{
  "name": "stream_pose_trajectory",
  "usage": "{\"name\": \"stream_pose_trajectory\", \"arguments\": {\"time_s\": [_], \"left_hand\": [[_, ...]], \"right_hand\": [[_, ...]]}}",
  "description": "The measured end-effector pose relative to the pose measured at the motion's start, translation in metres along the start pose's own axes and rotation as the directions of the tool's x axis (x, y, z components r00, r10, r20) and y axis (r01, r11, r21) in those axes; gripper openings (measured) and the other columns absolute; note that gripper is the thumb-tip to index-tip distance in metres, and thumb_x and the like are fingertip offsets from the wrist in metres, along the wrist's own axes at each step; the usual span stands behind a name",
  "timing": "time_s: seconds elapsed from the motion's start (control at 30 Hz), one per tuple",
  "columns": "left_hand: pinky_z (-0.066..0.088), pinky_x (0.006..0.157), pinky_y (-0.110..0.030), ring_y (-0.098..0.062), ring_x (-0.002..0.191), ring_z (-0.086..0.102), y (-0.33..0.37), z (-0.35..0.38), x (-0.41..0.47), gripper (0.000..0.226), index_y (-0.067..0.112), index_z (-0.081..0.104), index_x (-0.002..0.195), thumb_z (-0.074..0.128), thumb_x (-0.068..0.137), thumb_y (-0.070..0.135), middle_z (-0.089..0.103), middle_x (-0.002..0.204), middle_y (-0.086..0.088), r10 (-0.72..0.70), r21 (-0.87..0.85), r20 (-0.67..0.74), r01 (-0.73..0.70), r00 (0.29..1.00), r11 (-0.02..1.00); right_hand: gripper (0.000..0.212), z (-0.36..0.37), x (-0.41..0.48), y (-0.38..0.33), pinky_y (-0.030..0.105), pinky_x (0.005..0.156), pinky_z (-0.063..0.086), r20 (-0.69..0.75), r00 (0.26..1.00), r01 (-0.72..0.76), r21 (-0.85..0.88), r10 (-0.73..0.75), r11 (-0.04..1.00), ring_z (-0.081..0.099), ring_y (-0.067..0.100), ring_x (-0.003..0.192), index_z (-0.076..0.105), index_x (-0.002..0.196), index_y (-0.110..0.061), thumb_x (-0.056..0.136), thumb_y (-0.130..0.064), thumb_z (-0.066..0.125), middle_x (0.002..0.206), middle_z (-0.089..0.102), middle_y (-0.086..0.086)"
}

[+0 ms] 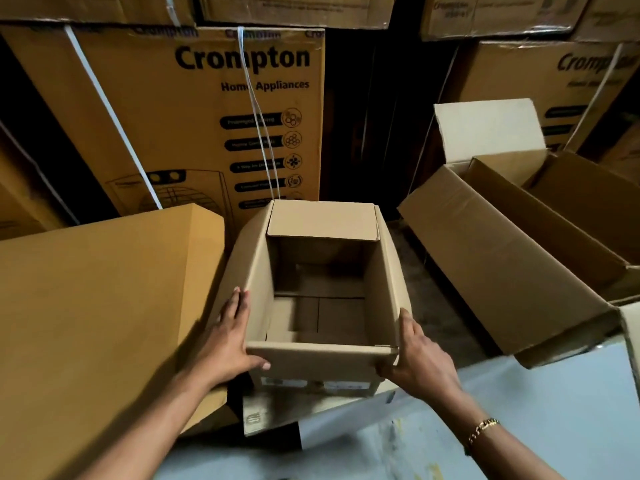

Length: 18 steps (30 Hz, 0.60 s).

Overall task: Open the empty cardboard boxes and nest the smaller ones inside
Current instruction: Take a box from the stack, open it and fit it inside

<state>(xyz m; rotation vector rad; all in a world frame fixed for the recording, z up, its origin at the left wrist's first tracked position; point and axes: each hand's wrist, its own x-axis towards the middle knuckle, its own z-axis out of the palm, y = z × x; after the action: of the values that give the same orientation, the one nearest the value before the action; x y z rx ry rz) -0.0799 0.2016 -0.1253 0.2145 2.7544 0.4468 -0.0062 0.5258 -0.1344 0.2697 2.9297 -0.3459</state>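
**Small carton held open between both grips in a storeroom**

Stacked cartons are crowding the dim room. Beyond the grips, a tall strapped carton is showing "Crompton Home Appliances" in dark print, and another Crompton carton is standing beyond and to the right. A strip of grey floor is showing just right of the right grip. A pale blue-grey surface with paint marks is spreading under the forearms. Left of the left grip, a broad tan cardboard face is lying nearly flat.

Between the two grips, the small cardboard box is sitting upright with its top open. Its far flap is tilting inward, its near flap is folding outward toward the person, and its inside is holding nothing but its own bottom flaps. Well to the right of the right grip, a long open carton is lying with a pale flap standing up at its far end; what is inside it I cannot tell.

The left grip is pressing straight fingers flat along the box's left outer wall, thumb lying across the near flap. The right grip is pressing likewise against the right wall, fingers extended, thumb tucking under the near flap's corner. A gold chain bracelet is circling the right wrist.
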Motion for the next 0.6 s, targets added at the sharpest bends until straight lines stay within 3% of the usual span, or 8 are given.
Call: {"name": "stream_pose_trajectory", "arguments": {"time_s": [0.07,0.13,0.23,0.33,0.4,0.43,0.53,0.6], "left_hand": [[0.009,0.122,-0.047,-0.025,0.153,-0.011,-0.004,-0.001,0.003,0.146,0.024,-0.037,0.148,0.078,0.067,0.067,-0.041,0.155,0.004,-0.007,0.049,0.011,0.006,1.0,0.999],[0.012,0.122,-0.051,-0.028,0.153,-0.006,-0.008,-0.007,0.009,0.147,0.026,-0.033,0.15,0.058,0.057,0.092,-0.034,0.161,0.003,-0.015,0.058,0.05,0.012,0.999,0.998],[0.019,0.118,-0.052,-0.029,0.148,0.007,-0.01,-0.022,0.034,0.132,0.03,-0.007,0.159,0.023,0.054,0.105,-0.004,0.162,0.003,-0.05,-0.012,-0.068,0.049,0.996,0.999],[0.013,0.119,-0.051,-0.029,0.151,0.004,-0.008,-0.045,0.085,0.106,0.028,0.01,0.159,0.022,0.076,0.093,0.0,0.165,-0.004,-0.061,0.098,-0.237,0.087,0.97,0.991],[0.007,0.121,-0.051,-0.032,0.154,-0.002,-0.002,-0.055,0.125,0.099,0.024,0.005,0.16,0.034,0.086,0.082,-0.007,0.168,-0.008,-0.114,0.065,-0.196,0.129,0.974,0.99],[0.009,0.121,-0.052,-0.033,0.154,-0.001,0.003,-0.057,0.142,0.099,0.022,0.003,0.16,0.041,0.088,0.077,-0.006,0.168,-0.008,-0.149,0.005,-0.158,0.152,0.976,0.988],[0.029,0.118,-0.052,-0.039,0.149,0.023,0.017,-0.047,0.171,0.095,0.017,-0.002,0.16,0.059,0.094,0.048,0.01,0.167,-0.014,-0.21,-0.177,-0.1,0.19,0.973,0.966],[0.04,0.111,-0.049,-0.038,0.141,0.038,0.018,-0.039,0.175,0.089,0.015,-0.001,0.16,0.059,0.095,0.027,0.02,0.164,-0.016,-0.193,-0.165,-0.131,0.17,0.972,0.972]], "right_hand": [[0.126,-0.002,0.0,0.001,0.034,0.089,0.054,0.005,1.0,0.002,-0.017,-0.002,1.0,0.053,0.022,0.129,-0.007,0.159,-0.015,0.075,-0.067,0.071,0.164,0.024,0.001],[0.129,-0.005,0.0,0.001,0.036,0.093,0.053,0.027,1.0,-0.001,-0.009,0.001,1.0,0.047,0.022,0.135,-0.01,0.159,-0.017,0.073,-0.069,0.07,0.167,0.016,0.0],[0.133,-0.01,0.002,-0.001,0.036,0.094,0.052,0.086,0.996,-0.016,-0.013,0.017,1.0,0.045,0.021,0.136,-0.014,0.158,-0.018,0.071,-0.069,0.071,0.167,0.01,-0.002],[0.143,-0.016,0.011,0.0,0.039,0.106,0.048,0.215,0.976,-0.047,0.006,0.045,0.999,0.037,0.024,0.143,-0.023,0.156,-0.017,0.066,-0.07,0.076,0.168,0.0,0.0],[0.145,-0.03,0.02,0.0,0.048,0.117,0.035,0.338,0.939,-0.066,0.013,0.058,0.998,0.021,0.029,0.151,-0.027,0.155,-0.021,0.064,-0.081,0.069,0.168,-0.013,-0.001],[0.142,-0.039,0.025,-0.001,0.05,0.12,0.027,0.36,0.931,-0.073,0.032,0.056,0.997,0.013,0.029,0.154,-0.025,0.155,-0.023,0.062,-0.092,0.057,0.167,-0.017,-0.004],[0.136,-0.063,0.048,-0.014,0.043,0.123,0.01,0.197,0.98,-0.032,0.029,0.025,0.999,-0.001,0.019,0.155,-0.01,0.16,-0.029,0.051,-0.106,0.018,0.167,-0.014,-0.008],[0.116,-0.065,0.08,-0.034,0.039,0.123,0.012,0.067,0.996,0.064,-0.011,-0.064,0.998,0.004,0.017,0.155,0.004,0.161,-0.03,0.067,-0.097,0.018,0.168,-0.005,-0.007]]}}
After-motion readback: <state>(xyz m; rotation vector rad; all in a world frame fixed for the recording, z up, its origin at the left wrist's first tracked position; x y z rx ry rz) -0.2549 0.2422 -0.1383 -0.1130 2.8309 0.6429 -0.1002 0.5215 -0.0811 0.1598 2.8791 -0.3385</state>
